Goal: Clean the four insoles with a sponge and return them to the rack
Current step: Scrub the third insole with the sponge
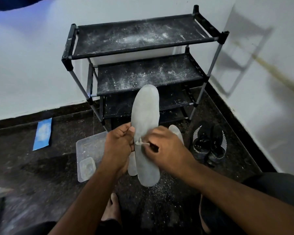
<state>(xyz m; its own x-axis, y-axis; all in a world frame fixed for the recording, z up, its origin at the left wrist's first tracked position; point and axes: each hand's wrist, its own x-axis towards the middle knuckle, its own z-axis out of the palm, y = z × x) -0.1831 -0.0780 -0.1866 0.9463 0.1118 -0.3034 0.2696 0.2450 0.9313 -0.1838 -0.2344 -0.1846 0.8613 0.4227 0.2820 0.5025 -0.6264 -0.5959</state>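
Head view: both hands, left hand (120, 146) and right hand (166, 150), grip the insole (145, 116) between them.

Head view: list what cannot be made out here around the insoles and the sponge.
- Sponge: only a pale scrap shows under the right hand; its fingers cover the rest.
- Insole count: one big insole held up by the left hand; parts of two others peek from behind. A fourth is not visible.
- Lowest rack shelves: hidden by the held insole.
- Small tub contents: too blurred.
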